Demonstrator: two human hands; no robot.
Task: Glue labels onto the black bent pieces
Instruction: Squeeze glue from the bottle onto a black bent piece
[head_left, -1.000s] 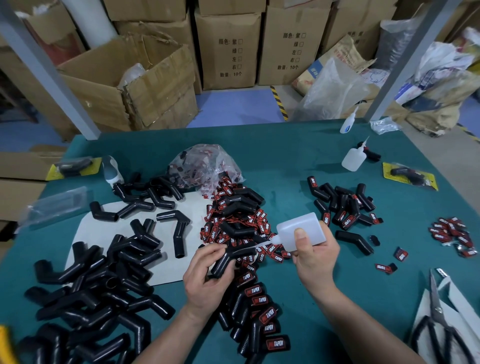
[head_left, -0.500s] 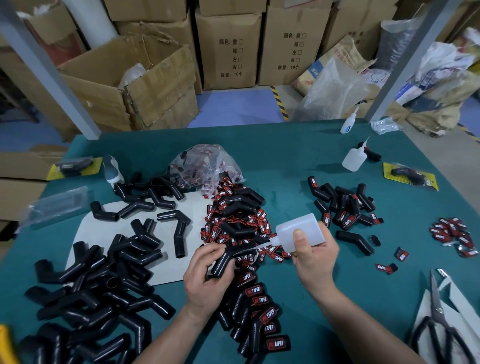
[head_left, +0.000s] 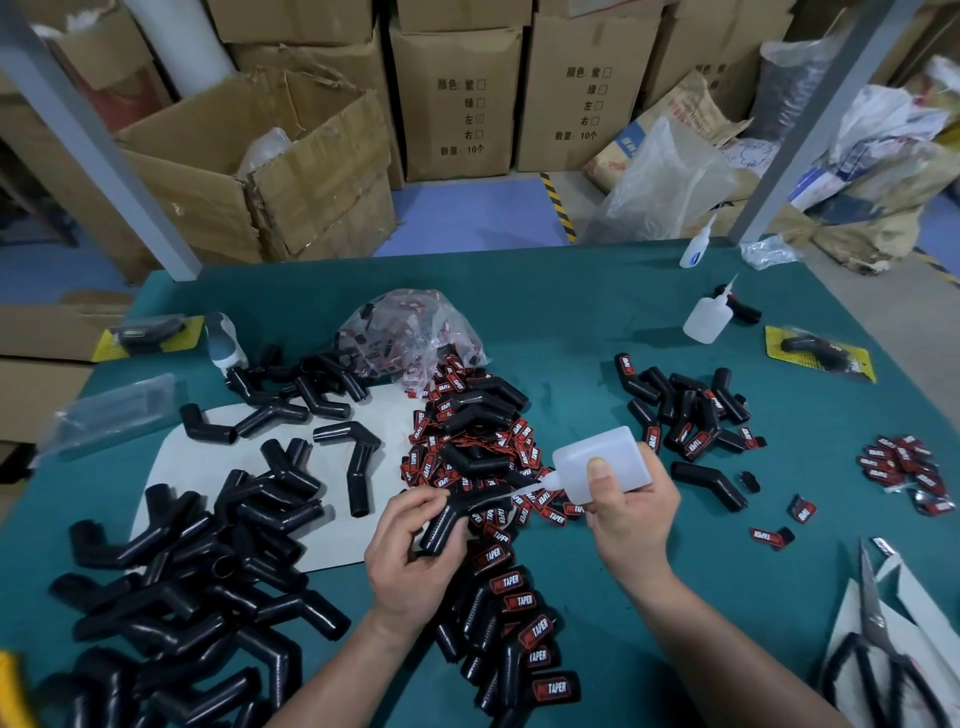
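Scissors with black handles lie nearest on the green table, right of a row of labelled black pieces. Just beyond, the left hand grips a black bent rubber piece. The right hand clasps a translucent white plastic glue bottle, its nozzle tipped toward that piece. Farther off lies a heap of red-and-black labels.
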